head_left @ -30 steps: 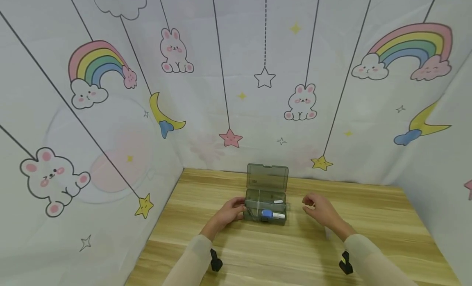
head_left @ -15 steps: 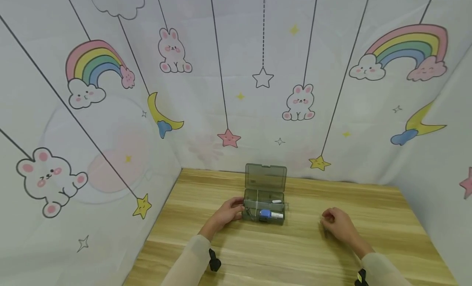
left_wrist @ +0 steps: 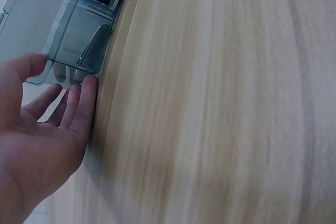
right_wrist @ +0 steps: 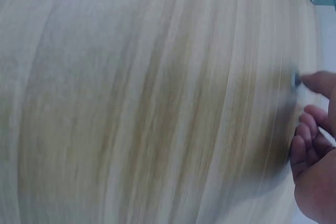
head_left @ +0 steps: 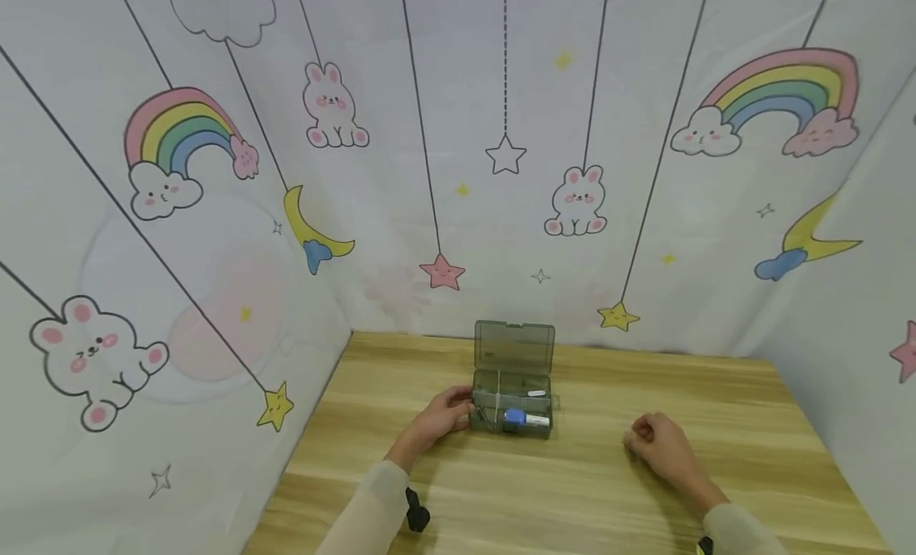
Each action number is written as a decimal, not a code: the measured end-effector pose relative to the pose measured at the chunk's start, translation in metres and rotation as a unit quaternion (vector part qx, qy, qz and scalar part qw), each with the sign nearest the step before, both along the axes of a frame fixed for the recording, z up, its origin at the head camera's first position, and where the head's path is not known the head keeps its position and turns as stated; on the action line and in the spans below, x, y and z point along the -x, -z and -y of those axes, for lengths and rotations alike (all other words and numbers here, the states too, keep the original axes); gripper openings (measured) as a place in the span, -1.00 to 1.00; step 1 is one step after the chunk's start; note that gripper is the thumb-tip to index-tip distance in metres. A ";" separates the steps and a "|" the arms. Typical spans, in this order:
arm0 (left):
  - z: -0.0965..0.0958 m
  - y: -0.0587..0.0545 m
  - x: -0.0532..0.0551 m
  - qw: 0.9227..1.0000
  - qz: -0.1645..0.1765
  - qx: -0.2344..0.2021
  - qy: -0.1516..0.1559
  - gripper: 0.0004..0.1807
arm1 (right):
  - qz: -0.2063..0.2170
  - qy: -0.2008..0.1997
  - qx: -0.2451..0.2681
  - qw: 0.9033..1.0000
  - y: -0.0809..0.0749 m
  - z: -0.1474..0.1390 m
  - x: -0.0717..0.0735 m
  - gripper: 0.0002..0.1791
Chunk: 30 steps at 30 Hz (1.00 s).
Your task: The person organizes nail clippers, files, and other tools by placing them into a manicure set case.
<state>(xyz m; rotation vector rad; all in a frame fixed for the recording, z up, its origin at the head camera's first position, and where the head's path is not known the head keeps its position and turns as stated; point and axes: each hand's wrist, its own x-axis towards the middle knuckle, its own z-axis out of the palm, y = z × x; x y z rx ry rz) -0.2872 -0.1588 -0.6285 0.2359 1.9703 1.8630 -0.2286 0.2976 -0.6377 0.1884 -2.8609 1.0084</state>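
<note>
A translucent grey-green compartment box [head_left: 511,404] stands on the table with its lid [head_left: 514,346] raised. My left hand [head_left: 434,418] rests at the box's left end; in the left wrist view the thumb is at its upper edge and the fingertips at its lower corner. Inside lie a blue-and-white item [head_left: 525,418], a small white piece [head_left: 536,393] and a dark slim clip-like item [left_wrist: 94,45]. Well right of the box, my right hand [head_left: 665,452] pinches a small, partly clear piece [right_wrist: 295,80] low over the table; its kind cannot be made out.
The wood-grain table [head_left: 572,499] runs back to a white fabric wall [head_left: 401,221] printed with rabbits, stars and rainbows. Fabric also encloses both sides. A black wrist-camera mount [head_left: 417,511] shows by the left sleeve.
My right hand has moved right and toward me, away from the box, to where a clear piece lay, and now pinches a small piece. The left hand stays at the box.
</note>
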 end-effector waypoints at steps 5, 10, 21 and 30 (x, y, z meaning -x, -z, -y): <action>0.000 0.003 -0.002 1.000 0.003 -0.002 -0.004 -0.41 | -0.005 0.002 -0.002 1.000 0.003 0.002 0.000 -0.90; 0.000 0.004 -0.001 1.000 0.004 -0.002 -0.009 -0.40 | 0.000 0.009 0.007 1.000 0.004 0.003 0.001 -0.92; -0.002 0.002 -0.001 1.000 0.005 -0.001 -0.009 -0.41 | 0.031 0.049 0.036 0.998 0.004 0.007 -0.003 -0.89; -0.002 0.002 -0.001 1.000 0.005 -0.001 -0.008 -0.41 | 0.024 0.038 0.028 0.999 0.002 0.007 -0.005 -0.94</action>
